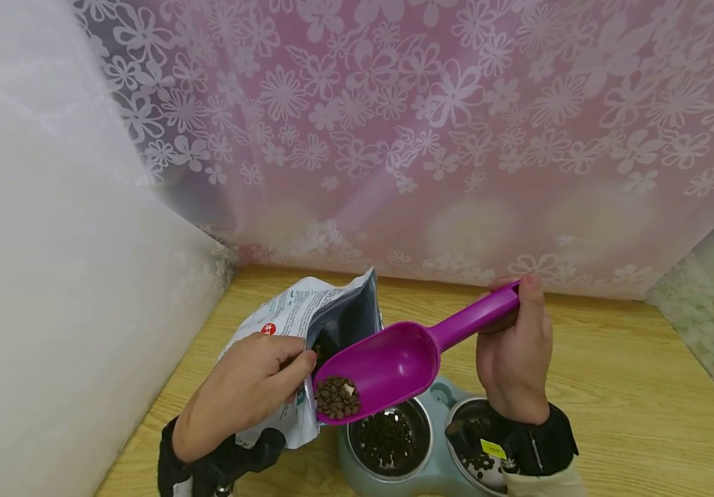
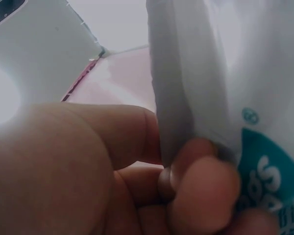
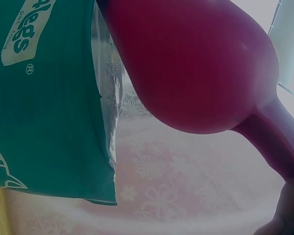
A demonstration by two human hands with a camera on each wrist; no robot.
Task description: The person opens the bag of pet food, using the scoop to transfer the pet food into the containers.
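Observation:
My left hand (image 1: 251, 379) pinches the near edge of a pet food bag (image 1: 285, 310), whose torn mouth gapes toward the right. Thumb and fingers grip the bag wall (image 2: 206, 63) in the left wrist view. In my right hand (image 1: 518, 352) is the handle of a purple scoop (image 1: 394, 362), held from the far end. The scoop's lip overlaps the bag's mouth in the head view, and brown kibble (image 1: 336, 399) is gathered at that lip. From the right wrist view, the scoop's rounded underside (image 3: 201, 63) shows beside the green bag side (image 3: 49, 127).
Below the scoop, a blue-grey double feeder (image 1: 352, 466) stands on the wooden table (image 1: 630, 386). Its left metal bowl (image 1: 429, 431) holds dark kibble; the right bowl (image 1: 454, 408), partly behind my wrist strap, has scattered pieces. A pink floral curtain (image 1: 394, 138) hangs behind.

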